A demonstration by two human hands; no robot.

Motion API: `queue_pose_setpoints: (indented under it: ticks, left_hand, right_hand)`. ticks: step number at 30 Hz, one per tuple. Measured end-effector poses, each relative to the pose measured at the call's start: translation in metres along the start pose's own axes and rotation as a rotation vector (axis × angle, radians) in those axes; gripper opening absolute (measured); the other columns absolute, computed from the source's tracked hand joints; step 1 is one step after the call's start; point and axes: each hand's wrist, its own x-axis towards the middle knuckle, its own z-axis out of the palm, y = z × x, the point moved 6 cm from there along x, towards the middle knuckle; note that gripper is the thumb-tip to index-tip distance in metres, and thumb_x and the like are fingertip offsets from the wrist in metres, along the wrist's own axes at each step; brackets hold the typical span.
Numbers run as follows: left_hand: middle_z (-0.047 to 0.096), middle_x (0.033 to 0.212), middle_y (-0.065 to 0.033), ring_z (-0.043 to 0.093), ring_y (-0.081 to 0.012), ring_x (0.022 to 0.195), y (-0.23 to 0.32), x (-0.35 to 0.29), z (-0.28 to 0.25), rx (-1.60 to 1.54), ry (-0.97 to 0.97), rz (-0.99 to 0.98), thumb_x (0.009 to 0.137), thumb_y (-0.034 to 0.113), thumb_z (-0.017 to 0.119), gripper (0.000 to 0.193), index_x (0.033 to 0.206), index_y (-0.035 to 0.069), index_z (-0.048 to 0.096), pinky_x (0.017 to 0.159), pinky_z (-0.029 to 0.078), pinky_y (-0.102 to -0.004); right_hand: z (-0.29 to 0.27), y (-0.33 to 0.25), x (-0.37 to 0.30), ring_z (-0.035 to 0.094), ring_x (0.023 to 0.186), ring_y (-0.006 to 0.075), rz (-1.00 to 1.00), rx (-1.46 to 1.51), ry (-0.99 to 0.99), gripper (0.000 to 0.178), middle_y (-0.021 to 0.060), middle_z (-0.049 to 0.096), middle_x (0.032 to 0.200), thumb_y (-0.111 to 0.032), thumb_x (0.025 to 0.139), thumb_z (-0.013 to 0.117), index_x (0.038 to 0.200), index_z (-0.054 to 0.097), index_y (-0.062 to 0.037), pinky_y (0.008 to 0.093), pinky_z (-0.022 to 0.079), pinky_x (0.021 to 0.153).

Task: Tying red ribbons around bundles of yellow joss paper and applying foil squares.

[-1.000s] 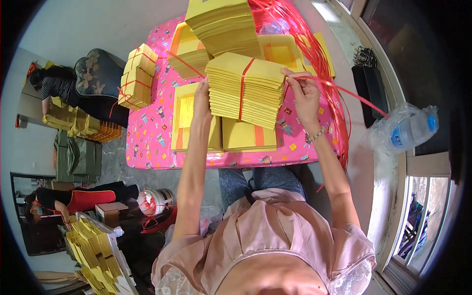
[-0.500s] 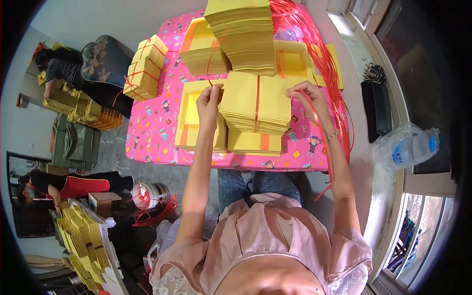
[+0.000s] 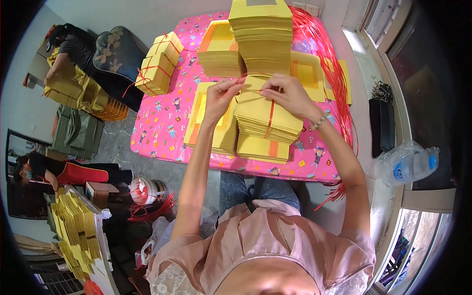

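Note:
A stack of flat yellow paper pieces [image 3: 273,105] sits at the middle of the table in front of me, with a red plastic strap [image 3: 271,118] running over its top and down its near side. At the stack's far left corner, my left hand [image 3: 223,100] is closed, its fingertips pinching the strap. My right hand [image 3: 291,97] is over the stack's far edge, fingers bent and closed on another part of the strap. A short length of strap stretches between the two hands. Under the stack lies another yellow pile [image 3: 263,149] with an orange band.
Taller yellow stacks [image 3: 260,46] stand behind, on the pink patterned tablecloth [image 3: 160,132]. Tied bundles [image 3: 157,69] sit at the left, long red straps [image 3: 334,78] at the right. Two other people [image 3: 73,51] handle yellow paper pieces at the far left. A plastic bottle [image 3: 413,167] lies at right.
My hands have come closer together over the stack's far side. The right hand has moved left and inward with the strap, whose loose end no longer hangs along my right forearm.

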Motion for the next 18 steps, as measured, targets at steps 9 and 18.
queue_pose_setpoints:
  ticks: [9,18]
  left_hand:
    - [0.073,0.091,-0.0084,0.067,-0.0129,0.086,0.022,0.011,0.005,0.292,-0.213,-0.048,0.084,0.011,0.076,0.023,0.106,0.005,0.075,0.077,0.053,-0.0283]
    - [0.071,0.082,-0.01,0.065,-0.0205,0.075,0.03,0.021,0.02,0.522,-0.249,0.111,0.082,0.02,0.077,0.02,0.099,0.008,0.076,0.067,0.049,-0.0339]
  right_hand:
    - [0.016,0.017,0.005,0.058,0.065,0.0104,0.129,-0.018,0.012,0.022,0.0044,0.064,0.072,-0.021,0.088,0.07,0.091,0.071,0.0007,0.0272,0.047,0.062]
    - [0.018,0.024,0.003,0.059,0.073,0.0054,0.169,0.255,0.121,0.022,0.0019,0.068,0.083,-0.019,0.091,0.069,0.094,0.072,0.0023,0.0232,0.049,0.066]
